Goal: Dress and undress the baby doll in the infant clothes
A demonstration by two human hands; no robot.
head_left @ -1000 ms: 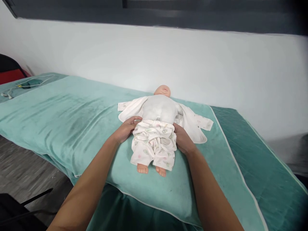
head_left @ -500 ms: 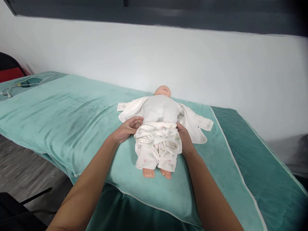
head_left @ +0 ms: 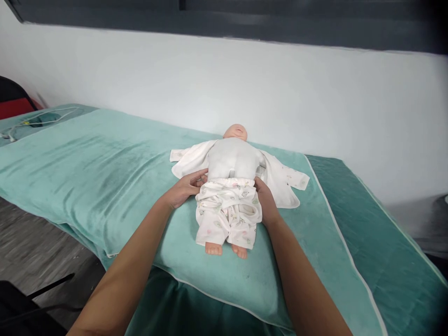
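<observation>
Two colours, red and black, mark an object [head_left: 16, 106] at the far left edge, with a white cord [head_left: 11, 137] lying on the bed just beside it; grey flooring [head_left: 38, 233] shows below. A light green blanket [head_left: 105, 158] spreads rightward from there, rumpled in long folds. The left hand [head_left: 185, 189] comes next, its fingers half curled and parted from the thumb, the tips touching the side of the trousers near the waist; whether they have hold of any cloth I cannot tell. Between the two hands a doll [head_left: 233, 156] lies on its back on the blanket, head toward the white wall [head_left: 140, 84] and bare feet [head_left: 214, 248] toward the person. Its printed trousers [head_left: 229, 203] cover the legs and bunch up, and a white shirt [head_left: 280, 184] lies open with sleeves spread to both sides. The right hand [head_left: 268, 203] is at the opposite end of the waistband, fingers bent inward against it; their grip is partly hidden, so I cannot tell how tightly they close. Farther right, past the blanket's pale edge, lies a darker green sheet [head_left: 378, 224]
</observation>
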